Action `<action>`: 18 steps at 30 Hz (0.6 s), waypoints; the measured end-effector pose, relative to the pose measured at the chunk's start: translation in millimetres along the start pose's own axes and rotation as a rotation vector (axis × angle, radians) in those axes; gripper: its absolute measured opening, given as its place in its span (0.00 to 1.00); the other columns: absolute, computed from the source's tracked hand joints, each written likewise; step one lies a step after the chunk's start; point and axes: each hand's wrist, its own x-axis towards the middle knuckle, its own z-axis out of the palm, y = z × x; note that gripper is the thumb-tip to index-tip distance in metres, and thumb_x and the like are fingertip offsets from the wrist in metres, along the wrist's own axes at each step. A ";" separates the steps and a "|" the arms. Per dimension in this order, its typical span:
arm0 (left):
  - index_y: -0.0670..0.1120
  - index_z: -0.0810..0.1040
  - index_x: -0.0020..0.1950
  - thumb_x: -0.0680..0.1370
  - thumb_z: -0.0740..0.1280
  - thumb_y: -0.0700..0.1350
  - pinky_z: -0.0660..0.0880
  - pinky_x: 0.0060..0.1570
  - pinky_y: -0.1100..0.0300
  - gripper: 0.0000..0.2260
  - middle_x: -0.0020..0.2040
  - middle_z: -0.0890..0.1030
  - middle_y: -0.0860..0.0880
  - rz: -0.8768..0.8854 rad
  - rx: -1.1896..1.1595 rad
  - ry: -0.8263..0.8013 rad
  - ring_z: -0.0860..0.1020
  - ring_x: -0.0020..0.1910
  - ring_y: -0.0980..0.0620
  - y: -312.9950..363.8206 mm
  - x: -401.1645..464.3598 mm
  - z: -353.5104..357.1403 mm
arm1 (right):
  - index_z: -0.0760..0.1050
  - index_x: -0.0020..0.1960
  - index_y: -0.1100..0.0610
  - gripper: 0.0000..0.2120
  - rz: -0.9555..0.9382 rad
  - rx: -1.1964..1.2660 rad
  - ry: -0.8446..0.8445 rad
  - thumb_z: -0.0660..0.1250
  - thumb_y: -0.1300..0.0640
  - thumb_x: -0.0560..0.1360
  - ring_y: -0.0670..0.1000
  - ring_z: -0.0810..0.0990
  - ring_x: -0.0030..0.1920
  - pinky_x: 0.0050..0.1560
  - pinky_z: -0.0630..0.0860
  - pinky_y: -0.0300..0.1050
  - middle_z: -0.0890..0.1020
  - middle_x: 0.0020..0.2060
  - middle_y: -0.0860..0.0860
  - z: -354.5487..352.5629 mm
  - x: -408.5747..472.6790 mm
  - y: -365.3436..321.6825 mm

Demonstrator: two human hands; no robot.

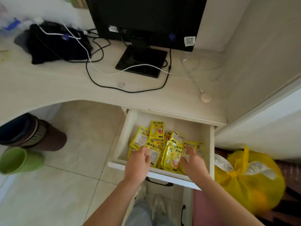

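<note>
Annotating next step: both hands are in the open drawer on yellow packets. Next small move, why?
Probably press both inward to gather the pile: the left hand and right hand flank the yellow packets, which lie jumbled and overlapping in the drawer.

Pale jeans point(141, 214), white sneakers point(160, 204)

Open drawer point(187, 128) below bench point(48, 82) held heap of yellow packets point(172, 158), bunched toward front, some flat, some on edge. On bench: monitor stand point(141, 62) at centre, black bag point(53, 44) at left, black cable point(130, 91) & white cable point(114, 73) looped between, pale round disc point(205, 97) nr right edge.
</note>
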 end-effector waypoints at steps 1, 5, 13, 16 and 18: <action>0.50 0.76 0.57 0.78 0.64 0.45 0.79 0.46 0.53 0.08 0.48 0.82 0.52 -0.010 -0.016 0.031 0.81 0.48 0.52 -2.9 -8.2 -6.9 | 0.64 0.70 0.57 0.21 -0.037 -0.007 -0.007 0.61 0.55 0.79 0.59 0.75 0.62 0.57 0.72 0.47 0.75 0.64 0.57 0.8 -4.9 -6.9; 0.50 0.76 0.54 0.77 0.65 0.44 0.79 0.46 0.51 0.07 0.47 0.82 0.50 -0.047 -0.092 0.173 0.81 0.47 0.51 -18.0 -40.3 -28.7 | 0.64 0.70 0.56 0.20 -0.218 -0.120 -0.030 0.60 0.54 0.79 0.57 0.75 0.62 0.58 0.74 0.50 0.75 0.64 0.54 10.5 -21.5 -36.0; 0.52 0.75 0.60 0.80 0.61 0.46 0.77 0.50 0.53 0.10 0.49 0.79 0.49 -0.197 -0.181 0.381 0.78 0.50 0.51 -57.8 -108.9 -62.5 | 0.67 0.68 0.58 0.19 -0.501 -0.243 -0.106 0.60 0.58 0.78 0.57 0.72 0.63 0.59 0.73 0.51 0.75 0.63 0.56 54.4 -46.4 -103.5; 0.53 0.74 0.61 0.79 0.62 0.46 0.77 0.49 0.55 0.11 0.51 0.78 0.52 -0.257 -0.189 0.430 0.78 0.49 0.54 -80.9 -128.9 -76.5 | 0.70 0.66 0.59 0.17 -0.584 -0.244 -0.128 0.62 0.59 0.77 0.58 0.74 0.62 0.60 0.73 0.52 0.77 0.61 0.56 76.0 -60.6 -129.0; 0.52 0.73 0.62 0.79 0.61 0.46 0.77 0.49 0.57 0.12 0.52 0.78 0.53 -0.282 -0.159 0.447 0.78 0.49 0.55 -98.1 -138.5 -88.0 | 0.70 0.65 0.58 0.17 -0.652 -0.264 -0.141 0.62 0.59 0.76 0.57 0.75 0.61 0.59 0.74 0.50 0.77 0.59 0.55 90.4 -70.6 -145.4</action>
